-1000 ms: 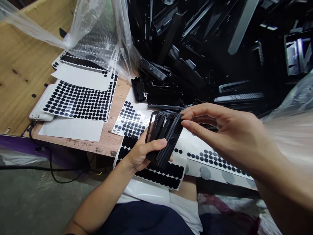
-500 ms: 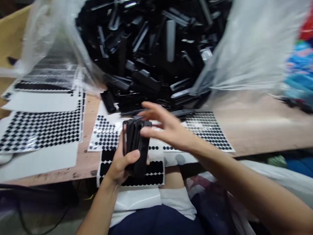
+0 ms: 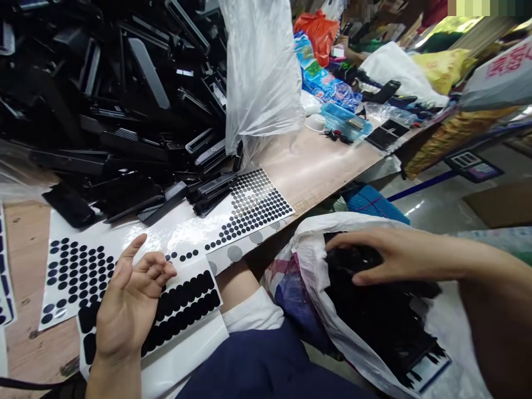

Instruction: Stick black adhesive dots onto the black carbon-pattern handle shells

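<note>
My left hand (image 3: 128,305) is open, palm up and fingers apart, with nothing in it. It hovers over a sheet with rows of joined black dots (image 3: 189,299), which lies across my lap at the table's edge. My right hand (image 3: 378,255) reaches into a white sack (image 3: 310,244) at the right, its thumb and fingers spread. Beneath it are black plastic pieces (image 3: 374,310) filling the sack. One dark piece shows between thumb and fingers, but no grip on it is visible. Behind my left hand lies a sheet of round black stickers (image 3: 78,266).
A large heap of black plastic pieces (image 3: 124,111) covers the back left, beside clear plastic sheeting (image 3: 266,72). Another part of the dotted sheet (image 3: 261,199) lies at the table edge. Farther right are a blue basket (image 3: 347,122), a red bag (image 3: 318,36) and a co-worker's arm (image 3: 353,55).
My view has swung right. The stack of black pieces has left my left hand, which is now open. My right hand has moved from that stack to the sack.
</note>
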`<state>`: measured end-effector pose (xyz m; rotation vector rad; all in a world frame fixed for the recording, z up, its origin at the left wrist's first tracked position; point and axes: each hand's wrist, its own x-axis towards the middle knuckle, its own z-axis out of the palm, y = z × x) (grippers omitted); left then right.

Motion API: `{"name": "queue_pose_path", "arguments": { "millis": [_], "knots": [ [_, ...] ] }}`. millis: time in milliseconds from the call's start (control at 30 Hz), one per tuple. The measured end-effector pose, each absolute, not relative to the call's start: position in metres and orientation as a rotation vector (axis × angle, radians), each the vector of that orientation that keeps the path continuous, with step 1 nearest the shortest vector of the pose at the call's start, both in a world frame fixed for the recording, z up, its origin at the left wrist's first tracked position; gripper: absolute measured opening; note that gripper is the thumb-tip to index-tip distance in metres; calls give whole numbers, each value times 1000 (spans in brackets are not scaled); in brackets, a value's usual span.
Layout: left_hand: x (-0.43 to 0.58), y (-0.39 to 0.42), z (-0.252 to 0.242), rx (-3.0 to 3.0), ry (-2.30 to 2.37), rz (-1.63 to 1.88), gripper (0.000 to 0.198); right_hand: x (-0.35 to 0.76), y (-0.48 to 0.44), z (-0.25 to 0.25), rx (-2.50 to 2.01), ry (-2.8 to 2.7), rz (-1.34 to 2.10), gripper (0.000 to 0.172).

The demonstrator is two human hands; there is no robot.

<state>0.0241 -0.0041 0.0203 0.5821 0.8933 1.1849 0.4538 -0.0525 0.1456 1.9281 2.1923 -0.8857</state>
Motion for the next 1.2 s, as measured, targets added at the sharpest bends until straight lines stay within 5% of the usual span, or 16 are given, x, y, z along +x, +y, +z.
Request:
{"name": "queue_pose_path", "arguments": {
  "millis": [100,267,467,600,733,900,1033,1100,1200],
  "knots": [
    [28,-7,24,575,885,1200,54,478,-63,132,2105,2053,-616,43],
    [31,-11,25,543,851,1222,56,408,-14,109,1989,2637,-930,24],
    [28,-16,22,505,801,1249,58,306,91,62,1599,3025,1,50],
    [31,-17,23,470,775,1269,54,287,119,54,1551,3012,126,39],
    [33,-17,19,478,777,1285,48,265,84,70,1803,3121,-195,34],
    [36,-22,12,816,793,1164,62,214,22,83,1810,3029,-999,37],
    [38,-25,11,864,957,1128,43,208,21,81,1569,2946,-1454,28],
    [38,-24,12,772,886,1174,53,225,38,73,1633,3009,-1170,30],
    [38,-20,14,625,737,1218,70,263,71,49,1662,3067,-243,32]
  ]
}}
